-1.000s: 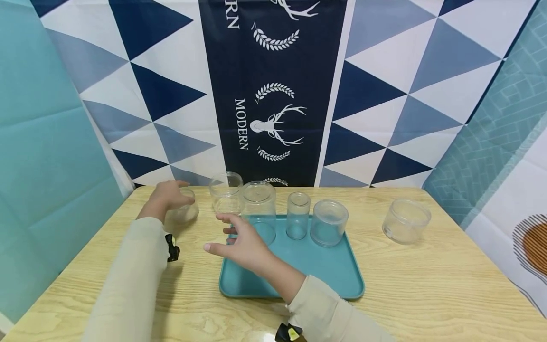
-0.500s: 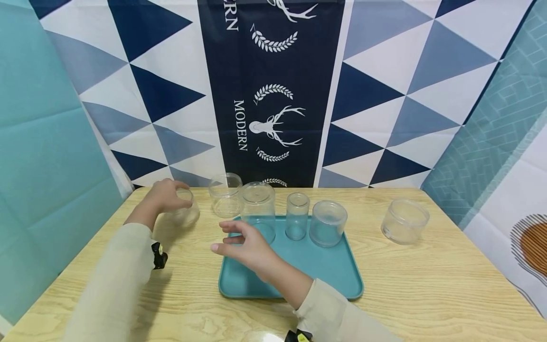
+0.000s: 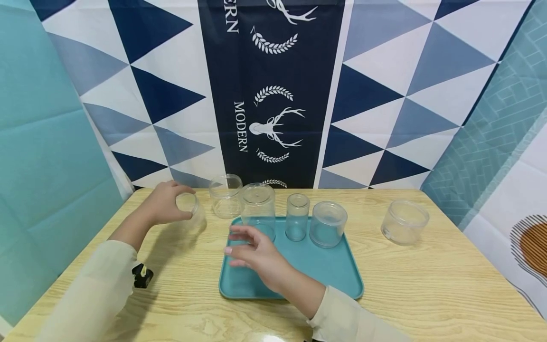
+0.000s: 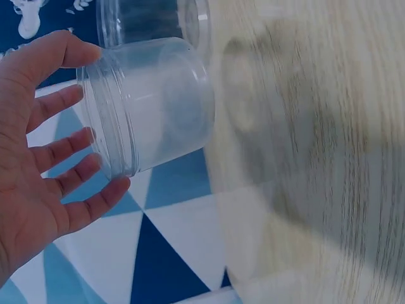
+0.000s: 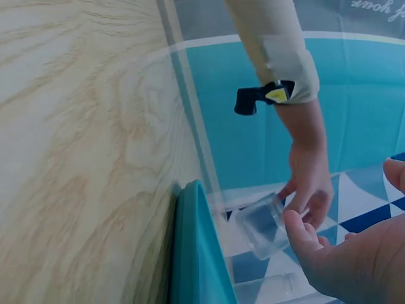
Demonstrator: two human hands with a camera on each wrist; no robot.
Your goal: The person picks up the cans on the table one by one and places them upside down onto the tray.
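My left hand [image 3: 161, 205] grips a clear plastic jar [image 4: 171, 104] by its threaded rim, thumb on one side and fingers on the other. In the left wrist view the jar is close over the wooden table, with a shadow beside it. My right hand [image 3: 262, 259] hovers over the front left part of the teal tray [image 3: 325, 282], fingers loosely bent and holding nothing. Along the tray's back stand a tall clear jar [image 3: 258, 209], a narrow clear jar [image 3: 297, 218] and a short wide jar [image 3: 328, 225]. The right hand overlaps the tall jar's lower part.
Another clear jar [image 3: 226, 197] stands on the table behind the tray's left corner, close to the tall one. A low wide clear jar [image 3: 405, 222] sits on the wooden table [image 3: 436, 285] to the right. A patterned cloth [image 3: 273, 95] hangs at the back edge.
My left arm swings left and its wrist comes nearer, while the gripped jar shifts slightly right. My right hand has drifted right and a little nearer over the tray. The other jars stay put.
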